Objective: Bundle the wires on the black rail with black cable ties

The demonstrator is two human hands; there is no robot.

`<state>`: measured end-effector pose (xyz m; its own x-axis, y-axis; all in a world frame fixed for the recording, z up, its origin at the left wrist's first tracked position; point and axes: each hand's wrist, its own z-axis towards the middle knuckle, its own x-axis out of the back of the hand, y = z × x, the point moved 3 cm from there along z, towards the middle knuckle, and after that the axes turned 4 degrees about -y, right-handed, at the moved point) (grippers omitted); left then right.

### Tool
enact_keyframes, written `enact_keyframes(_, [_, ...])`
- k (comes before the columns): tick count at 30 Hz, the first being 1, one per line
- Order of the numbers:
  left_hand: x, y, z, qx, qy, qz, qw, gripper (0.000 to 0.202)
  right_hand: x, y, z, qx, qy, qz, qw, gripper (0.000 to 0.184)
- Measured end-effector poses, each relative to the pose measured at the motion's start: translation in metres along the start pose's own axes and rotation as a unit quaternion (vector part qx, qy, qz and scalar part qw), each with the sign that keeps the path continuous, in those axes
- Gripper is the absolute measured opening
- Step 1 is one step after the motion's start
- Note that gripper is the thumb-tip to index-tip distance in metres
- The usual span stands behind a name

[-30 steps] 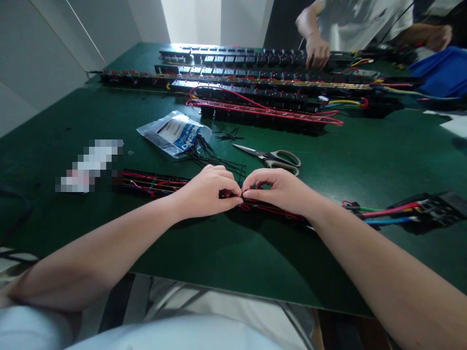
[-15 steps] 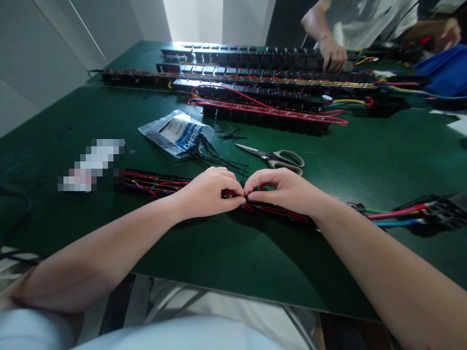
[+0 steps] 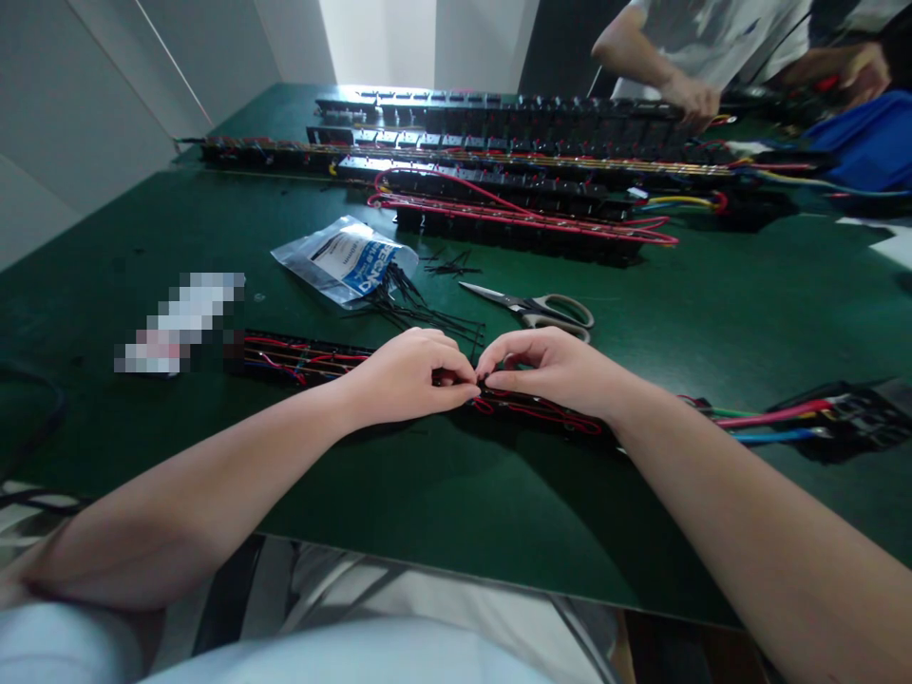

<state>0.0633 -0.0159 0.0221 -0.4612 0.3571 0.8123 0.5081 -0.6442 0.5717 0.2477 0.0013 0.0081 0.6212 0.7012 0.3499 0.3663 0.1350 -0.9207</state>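
A long black strip (image 3: 332, 358) with red, blue and copper-coloured wires along its top lies across the table in front of me. My left hand (image 3: 417, 375) rests over its middle, thumb and fingers pinched together. From the other side my right hand (image 3: 552, 370) meets it, also pinching, with the fingertips of both hands nearly touching. Whatever small item is between them is hidden. Just below the fingertips a red wire loop (image 3: 483, 406) shows. Thicker coloured wires (image 3: 773, 415) run from the strip's right end to a black connector piece (image 3: 869, 418).
Beyond my hands lie scissors (image 3: 527, 309) and a clear bag (image 3: 342, 256) spilling black cable ties (image 3: 406, 299). Several wired black strips (image 3: 499, 152) line the back of the green table (image 3: 142, 237). A co-worker's hand (image 3: 691, 100) is at the far strips, near a blue cloth-like item (image 3: 869, 142).
My own hands have hardly moved and keep their pinch at the same spot. The co-worker's hand has shifted right along the far strip.
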Motion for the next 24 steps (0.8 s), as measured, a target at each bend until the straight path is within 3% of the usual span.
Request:
enact_keyframes(8, [0.0002,-0.0008,-0.0008,0.004,-0.024,-0.011,1.000,0.013,0.0004,0.0001,-0.0010,0.027,-0.005,-0.025,0.999,0.021])
enact_keyframes(12, [0.0010,-0.0011,-0.0025,-0.027,-0.067,-0.025,0.997,0.010,0.0001,-0.0006,-0.0019,0.038,0.011,-0.035,0.999,0.018])
enact_keyframes(15, [-0.0004,-0.0005,-0.0039,-0.043,-0.087,0.020,0.995,0.014,-0.0003,-0.0004,-0.0019,0.041,0.023,-0.012,0.999,0.016])
enact_keyframes(19, [-0.0031,0.0011,-0.0048,-0.056,-0.086,0.062,0.993,0.012,0.0004,-0.0007,-0.0018,0.044,0.040,0.056,0.997,0.018])
enact_keyframes(24, [-0.0018,0.0017,-0.0044,-0.052,-0.080,0.035,0.995,0.007,0.0002,-0.0024,-0.0025,0.033,0.046,0.067,0.996,0.020])
